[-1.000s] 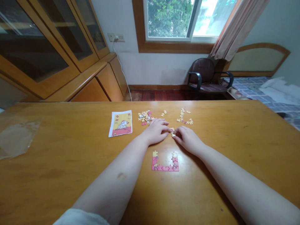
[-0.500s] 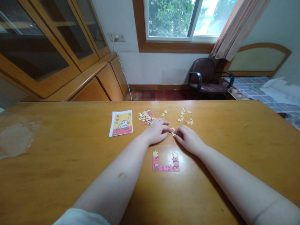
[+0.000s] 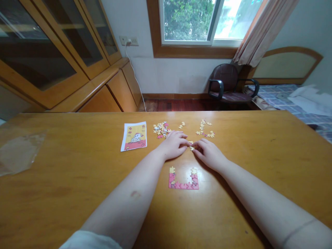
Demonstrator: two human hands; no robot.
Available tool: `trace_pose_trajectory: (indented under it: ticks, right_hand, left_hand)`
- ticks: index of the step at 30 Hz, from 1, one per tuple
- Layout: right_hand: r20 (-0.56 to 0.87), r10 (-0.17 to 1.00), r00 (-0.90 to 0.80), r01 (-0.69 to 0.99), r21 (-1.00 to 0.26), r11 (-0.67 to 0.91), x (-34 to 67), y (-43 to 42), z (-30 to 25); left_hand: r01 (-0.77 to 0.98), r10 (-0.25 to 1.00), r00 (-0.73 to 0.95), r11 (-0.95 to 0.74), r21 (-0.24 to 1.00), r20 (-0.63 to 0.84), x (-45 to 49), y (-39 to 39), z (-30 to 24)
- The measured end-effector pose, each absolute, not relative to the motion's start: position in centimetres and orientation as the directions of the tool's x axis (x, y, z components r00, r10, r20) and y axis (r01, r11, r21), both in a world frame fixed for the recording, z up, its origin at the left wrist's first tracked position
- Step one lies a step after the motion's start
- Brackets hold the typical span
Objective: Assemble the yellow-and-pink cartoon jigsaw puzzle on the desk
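A few yellowish jigsaw pieces [image 3: 191,146] lie on the table between my hands, partly covered by fingertips. My left hand [image 3: 175,144] rests to their left, its bent fingers closed against their edge. From the other side, my right hand [image 3: 208,152] pinches the same pieces between thumb and fingers. Nearer to me sits a U-shaped section of joined jigsaw pieces [image 3: 183,186], pink along the bottom with yellow tips. Just beyond my left hand is a pile of loose jigsaw pieces [image 3: 160,128], mostly yellow, with some pink and white.
A picture card [image 3: 135,137] with a white duck lies left of the pile. Another group of yellow pieces [image 3: 204,133] is at the back right, and a small pair [image 3: 182,125] lies between. Clear plastic wrapping [image 3: 20,152] rests on the wooden table [image 3: 85,155] at far left.
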State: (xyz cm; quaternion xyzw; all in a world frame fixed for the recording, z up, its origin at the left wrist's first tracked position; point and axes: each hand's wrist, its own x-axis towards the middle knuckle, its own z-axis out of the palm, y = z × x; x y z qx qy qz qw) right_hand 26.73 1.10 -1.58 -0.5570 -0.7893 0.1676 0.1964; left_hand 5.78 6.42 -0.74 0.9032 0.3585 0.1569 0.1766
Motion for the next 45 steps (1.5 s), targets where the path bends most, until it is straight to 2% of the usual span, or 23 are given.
trace_pose_trajectory:
  ticks: [19,27,45]
  right_hand:
    - [0.103,0.942,-0.318,0.824,-0.462,0.329,26.57,0.94,-1.02]
    - [0.162,0.933,-0.322,0.8,-0.48,0.36,26.73,0.81,-0.98]
    - [0.169,0.927,-0.336,0.788,-0.489,0.374,26.92,0.84,-1.1]
  left_hand:
    - [0.581,0.698,0.696,-0.684,0.44,0.166,5.75,6.44,-0.74]
    - [0.574,0.698,0.694,-0.684,0.45,0.176,5.78,6.55,-1.04]
    - [0.591,0.703,0.692,-0.682,0.431,0.164,5.77,6.51,-0.97]
